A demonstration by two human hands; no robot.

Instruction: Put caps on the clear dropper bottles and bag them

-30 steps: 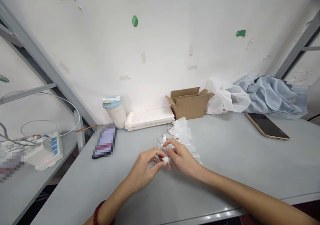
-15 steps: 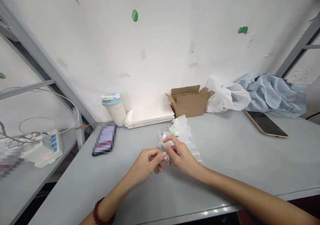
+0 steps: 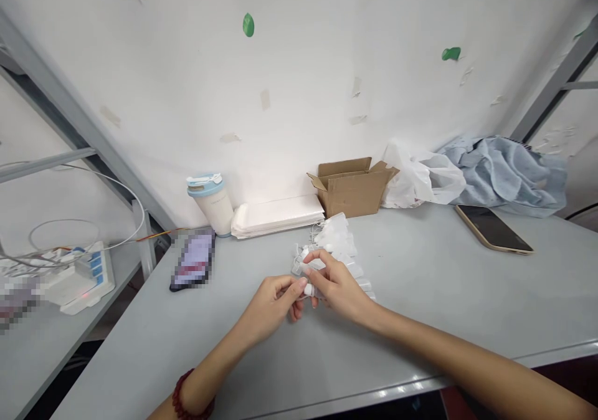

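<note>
At the middle of the desk, my left hand (image 3: 275, 305) pinches a small white piece (image 3: 309, 290) between thumb and fingers. My right hand (image 3: 337, 288) meets it from the other side, its index finger arched and its thumb bent close below. What lies between those right fingertips is too small to make out. Just beyond and partly under the right hand spreads a pile of small translucent white pieces (image 3: 337, 233), several with thin strings at their left ends.
Behind the pile stand a stack of white flat packets (image 3: 280, 214) and an open cardboard box (image 3: 355, 195). A lidded cup (image 3: 217, 208) and a blurred phone (image 3: 193, 261) are left. Rightward lie a plastic bag (image 3: 411, 180), blue cloth (image 3: 504, 174) and another phone (image 3: 493, 228).
The small white piece shows more plainly between my hands, and my left thumb has shifted slightly left and up. The whole view has drifted a little; the pile looks the same.
</note>
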